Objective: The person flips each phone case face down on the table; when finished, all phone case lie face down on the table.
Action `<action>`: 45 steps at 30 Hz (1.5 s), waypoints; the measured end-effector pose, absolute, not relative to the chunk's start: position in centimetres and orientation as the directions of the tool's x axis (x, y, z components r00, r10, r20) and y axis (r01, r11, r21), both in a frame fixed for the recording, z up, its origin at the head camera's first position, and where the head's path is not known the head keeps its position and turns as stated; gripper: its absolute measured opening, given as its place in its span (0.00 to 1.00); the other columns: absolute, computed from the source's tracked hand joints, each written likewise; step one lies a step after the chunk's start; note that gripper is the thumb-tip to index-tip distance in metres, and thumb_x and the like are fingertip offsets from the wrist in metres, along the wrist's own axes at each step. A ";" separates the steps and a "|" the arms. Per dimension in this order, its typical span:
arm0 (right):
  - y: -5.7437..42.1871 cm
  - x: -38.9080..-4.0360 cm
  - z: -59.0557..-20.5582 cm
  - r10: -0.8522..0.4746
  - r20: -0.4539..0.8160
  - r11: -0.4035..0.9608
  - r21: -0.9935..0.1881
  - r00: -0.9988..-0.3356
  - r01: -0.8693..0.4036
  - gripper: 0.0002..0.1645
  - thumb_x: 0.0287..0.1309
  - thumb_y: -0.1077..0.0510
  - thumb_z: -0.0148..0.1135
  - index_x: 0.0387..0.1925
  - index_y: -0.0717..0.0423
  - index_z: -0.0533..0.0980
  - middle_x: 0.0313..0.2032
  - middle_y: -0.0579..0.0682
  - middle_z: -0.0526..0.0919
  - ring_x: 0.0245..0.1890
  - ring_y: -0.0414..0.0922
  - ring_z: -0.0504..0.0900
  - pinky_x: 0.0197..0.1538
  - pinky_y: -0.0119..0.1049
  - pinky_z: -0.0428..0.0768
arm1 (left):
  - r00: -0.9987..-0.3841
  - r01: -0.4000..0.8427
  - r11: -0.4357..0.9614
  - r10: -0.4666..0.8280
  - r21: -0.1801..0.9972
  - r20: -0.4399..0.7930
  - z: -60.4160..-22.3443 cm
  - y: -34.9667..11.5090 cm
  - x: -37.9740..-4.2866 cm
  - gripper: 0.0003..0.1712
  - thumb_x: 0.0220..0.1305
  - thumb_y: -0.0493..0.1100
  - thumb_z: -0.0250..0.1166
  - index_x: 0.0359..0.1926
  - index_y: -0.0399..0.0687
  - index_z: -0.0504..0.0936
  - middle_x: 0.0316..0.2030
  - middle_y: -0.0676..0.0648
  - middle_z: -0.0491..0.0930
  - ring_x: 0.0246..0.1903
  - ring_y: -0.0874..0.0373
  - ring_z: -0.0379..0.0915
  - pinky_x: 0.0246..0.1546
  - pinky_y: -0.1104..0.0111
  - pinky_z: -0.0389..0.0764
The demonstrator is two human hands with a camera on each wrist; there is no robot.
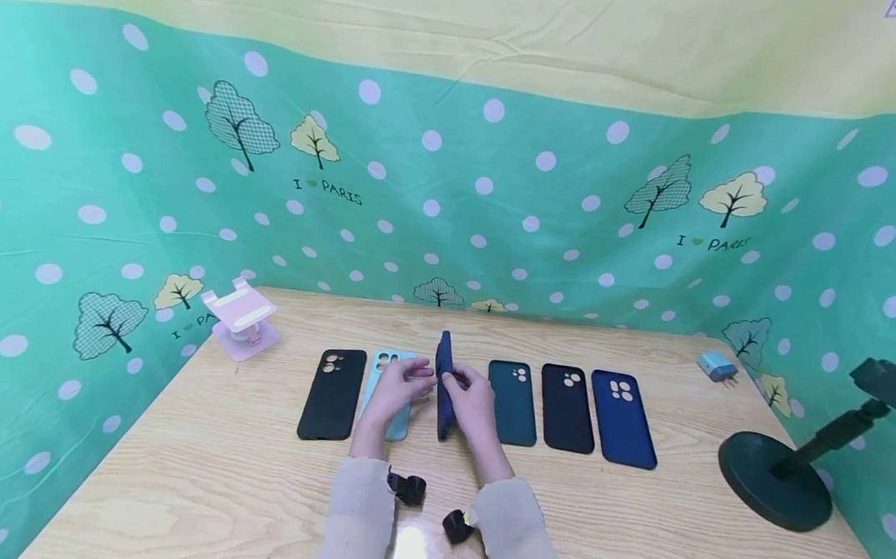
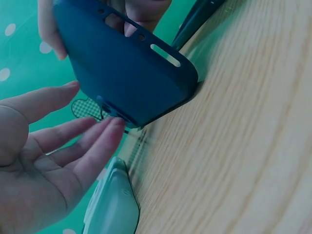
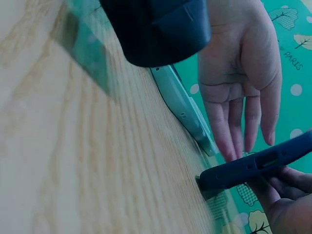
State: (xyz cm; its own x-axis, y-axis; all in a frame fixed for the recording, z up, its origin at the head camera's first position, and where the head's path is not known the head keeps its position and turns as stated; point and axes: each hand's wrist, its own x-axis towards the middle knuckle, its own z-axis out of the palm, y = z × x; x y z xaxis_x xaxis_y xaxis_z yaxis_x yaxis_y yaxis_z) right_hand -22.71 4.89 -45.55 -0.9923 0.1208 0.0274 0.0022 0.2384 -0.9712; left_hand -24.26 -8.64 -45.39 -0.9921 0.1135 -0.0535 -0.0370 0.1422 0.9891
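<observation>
A dark blue phone case (image 1: 444,359) stands on edge above the middle of the table, its lower end at or close to the wood. My right hand (image 1: 474,404) grips it from the right, thumb on the near face and fingers behind. My left hand (image 1: 392,392) is at its left side with fingers extended; in the left wrist view, the fingertips (image 2: 116,123) reach the camera cutouts or nearly so. That view also shows port and speaker holes along the end of the case (image 2: 122,63). A light blue case (image 1: 399,423) lies partly hidden under my left hand.
A black case (image 1: 333,395) lies at the left; dark teal (image 1: 513,407), black (image 1: 568,414) and navy (image 1: 623,425) cases lie at the right. Farther out are a pink phone stand (image 1: 244,316), a blue charger plug (image 1: 717,366) and a black round-based stand (image 1: 773,481).
</observation>
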 end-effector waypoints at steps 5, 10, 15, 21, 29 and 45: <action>5.2 -22.6 -45.5 0.147 0.045 0.238 -0.971 -0.988 -0.009 0.18 0.64 0.58 0.57 0.52 0.63 0.79 0.48 0.61 0.85 0.50 0.53 0.84 0.54 0.44 0.83 | -0.985 -0.070 0.194 0.141 0.978 -0.099 -45.6 -8.5 -24.2 0.28 0.64 0.32 0.61 0.62 0.22 0.68 0.54 0.25 0.75 0.53 0.37 0.77 0.51 0.57 0.83; 5.3 -22.8 -45.5 0.161 0.033 0.220 -0.976 -0.986 0.003 0.18 0.63 0.58 0.57 0.52 0.63 0.79 0.47 0.61 0.85 0.50 0.53 0.84 0.54 0.44 0.83 | -0.981 -0.086 0.211 0.154 0.974 -0.120 -45.8 -8.4 -24.3 0.29 0.63 0.33 0.62 0.62 0.22 0.67 0.55 0.26 0.75 0.55 0.37 0.76 0.52 0.55 0.83; 5.5 -23.0 -45.8 0.194 0.015 0.195 -0.981 -0.981 0.024 0.18 0.62 0.60 0.58 0.51 0.65 0.80 0.46 0.62 0.85 0.49 0.53 0.84 0.53 0.45 0.83 | -0.979 -0.089 0.217 0.161 0.972 -0.126 -45.8 -8.3 -24.3 0.29 0.63 0.34 0.63 0.62 0.23 0.67 0.55 0.27 0.76 0.55 0.37 0.76 0.53 0.55 0.82; 5.8 -23.0 -45.7 0.207 -0.025 0.170 -0.984 -0.978 0.061 0.19 0.63 0.61 0.56 0.52 0.67 0.79 0.49 0.64 0.83 0.51 0.55 0.83 0.55 0.47 0.82 | -0.980 -0.064 0.247 0.170 0.967 -0.108 -45.8 -8.4 -24.3 0.30 0.62 0.35 0.64 0.62 0.23 0.68 0.54 0.26 0.76 0.56 0.37 0.75 0.53 0.56 0.82; 6.7 -23.2 -45.6 0.210 -0.113 0.177 -0.972 -0.971 0.151 0.21 0.63 0.61 0.54 0.53 0.70 0.77 0.52 0.66 0.81 0.55 0.56 0.80 0.59 0.48 0.79 | -0.985 -0.032 0.313 0.153 0.949 -0.083 -45.5 -8.5 -24.1 0.30 0.64 0.37 0.63 0.63 0.24 0.68 0.57 0.27 0.75 0.59 0.37 0.72 0.59 0.52 0.77; 7.3 -23.2 -45.7 0.139 -0.048 0.501 -0.858 -0.989 0.112 0.17 0.63 0.63 0.58 0.52 0.67 0.79 0.50 0.63 0.83 0.56 0.57 0.79 0.58 0.50 0.79 | -0.987 -0.024 0.393 0.134 0.919 -0.083 -45.2 -9.0 -24.1 0.30 0.65 0.39 0.62 0.64 0.26 0.68 0.57 0.29 0.75 0.58 0.38 0.73 0.59 0.52 0.77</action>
